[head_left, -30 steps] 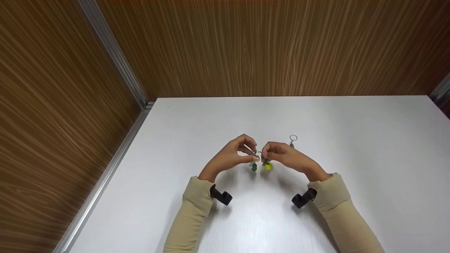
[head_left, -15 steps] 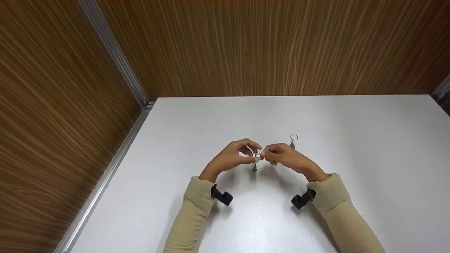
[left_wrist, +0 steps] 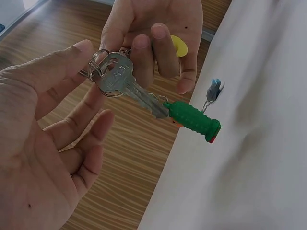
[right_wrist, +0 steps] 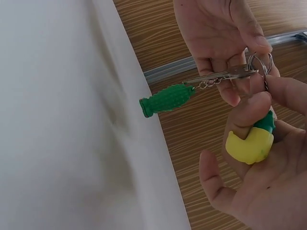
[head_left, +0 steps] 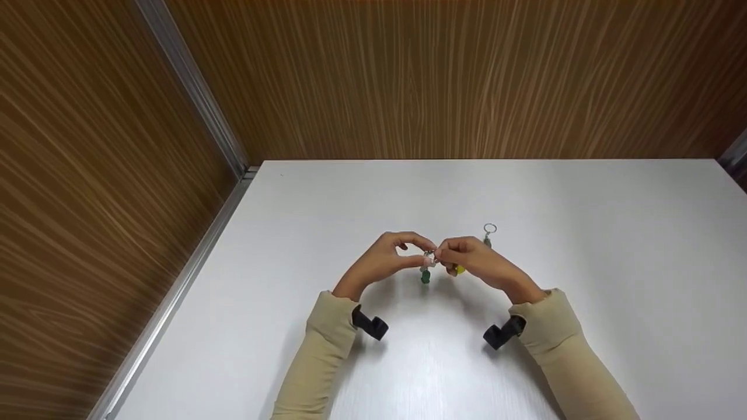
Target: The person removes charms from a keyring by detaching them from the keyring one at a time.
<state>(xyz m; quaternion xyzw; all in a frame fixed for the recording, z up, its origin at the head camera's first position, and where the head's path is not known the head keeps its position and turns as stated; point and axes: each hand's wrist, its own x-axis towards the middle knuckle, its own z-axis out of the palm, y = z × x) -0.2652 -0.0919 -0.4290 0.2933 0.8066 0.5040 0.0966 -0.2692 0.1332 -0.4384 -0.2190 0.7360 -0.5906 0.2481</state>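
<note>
Thumb and index finger of my left hand (head_left: 382,261) pinch a metal key ring (left_wrist: 97,71). From it hang a silver key (left_wrist: 117,76) and a green, knobbly bottle-shaped charm (left_wrist: 194,120) on a short chain. Close against it on the right, my right hand (head_left: 478,261) pinches at the rings with thumb and index finger. A yellow charm with a green top (right_wrist: 252,145) lies against its curled fingers. In the right wrist view the rings (right_wrist: 260,62) overlap between both hands' fingertips; whether they are linked I cannot tell.
Another keychain (head_left: 488,239) lies on the white table (head_left: 350,198), just beyond my right hand, its ring pointing away. Its small grey-blue charm (left_wrist: 214,90) shows in the left wrist view. Wood-grain panels (head_left: 408,81) stand behind and to the left.
Both hands have drawn closer together at the rings. The yellow charm, which hung below my right fingers, is now tucked against them. The keychain on the table stays put.
</note>
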